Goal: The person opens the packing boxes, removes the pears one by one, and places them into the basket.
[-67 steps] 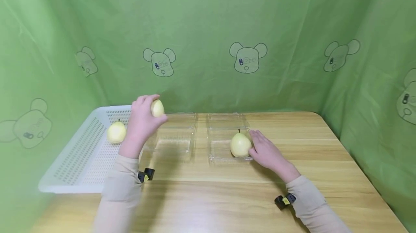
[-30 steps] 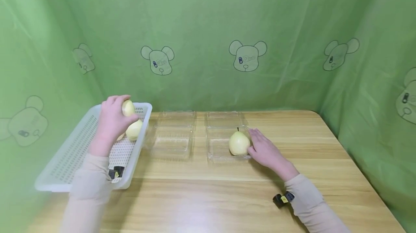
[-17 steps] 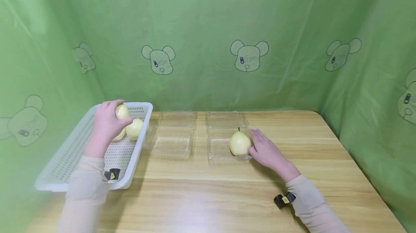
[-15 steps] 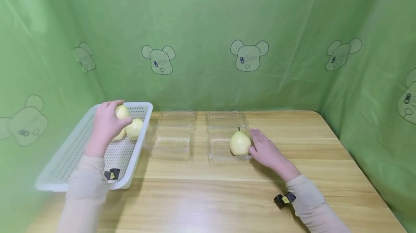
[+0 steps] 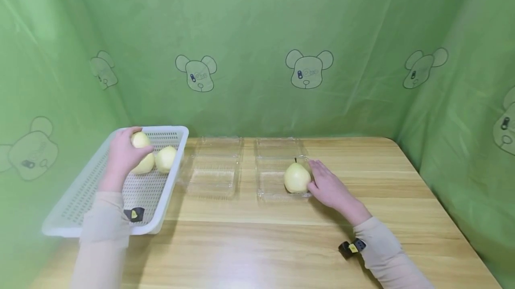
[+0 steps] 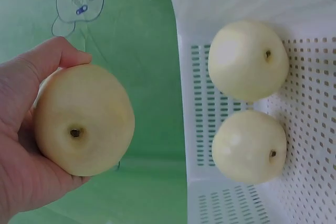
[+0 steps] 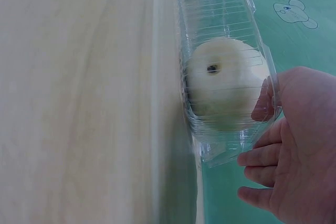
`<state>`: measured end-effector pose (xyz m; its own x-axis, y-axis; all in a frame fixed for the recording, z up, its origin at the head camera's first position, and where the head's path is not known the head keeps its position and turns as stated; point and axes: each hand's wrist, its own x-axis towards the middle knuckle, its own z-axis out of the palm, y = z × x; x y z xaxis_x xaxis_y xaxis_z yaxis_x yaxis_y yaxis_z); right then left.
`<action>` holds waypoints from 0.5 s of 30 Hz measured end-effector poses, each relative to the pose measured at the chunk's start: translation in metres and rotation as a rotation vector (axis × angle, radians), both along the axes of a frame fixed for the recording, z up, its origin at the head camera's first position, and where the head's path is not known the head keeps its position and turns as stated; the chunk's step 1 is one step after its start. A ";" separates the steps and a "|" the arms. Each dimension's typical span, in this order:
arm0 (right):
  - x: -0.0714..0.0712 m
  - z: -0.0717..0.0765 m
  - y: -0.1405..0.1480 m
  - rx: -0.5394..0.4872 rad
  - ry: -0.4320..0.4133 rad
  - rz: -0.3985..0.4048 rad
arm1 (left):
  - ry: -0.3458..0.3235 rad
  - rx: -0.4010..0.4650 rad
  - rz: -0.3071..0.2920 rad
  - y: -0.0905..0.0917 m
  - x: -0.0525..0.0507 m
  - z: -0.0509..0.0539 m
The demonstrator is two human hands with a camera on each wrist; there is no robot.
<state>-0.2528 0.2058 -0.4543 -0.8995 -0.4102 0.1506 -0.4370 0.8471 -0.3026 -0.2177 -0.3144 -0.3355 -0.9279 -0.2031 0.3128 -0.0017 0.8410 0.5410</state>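
My left hand (image 5: 122,152) grips a pale yellow pear (image 5: 140,140) between thumb and fingers, raised over the white perforated basket (image 5: 158,204). In the left wrist view the held pear (image 6: 86,121) turns its hollowed end to the camera. Two more pears (image 6: 249,60) lie side by side in the basket. My right hand (image 5: 331,188) pinches the right wall of an open clear plastic clamshell box (image 5: 270,184), thumb inside and fingers outside. One pear (image 5: 297,178) sits in that box, its stem up, close to the thumb; the right wrist view shows it through the plastic.
Left of that box stands a second open clear clamshell box (image 5: 213,177), with nothing seen in it. Both lids lean back toward the green curtain (image 5: 249,114). The wooden table (image 5: 249,244) stretches to the front and right.
My left hand has carried its pear leftward from near the left box to above the basket, drifting slightly further left and lower lately. The right hand has stayed at its box.
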 end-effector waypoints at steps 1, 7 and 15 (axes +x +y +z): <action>0.000 0.000 0.000 -0.001 -0.001 0.000 | -0.003 0.005 0.005 -0.002 0.000 0.000; 0.000 0.001 0.000 -0.005 0.002 0.002 | -0.012 0.059 0.015 -0.011 0.001 -0.002; 0.001 0.001 0.000 -0.010 -0.002 0.006 | -0.039 0.175 0.037 -0.022 -0.002 -0.012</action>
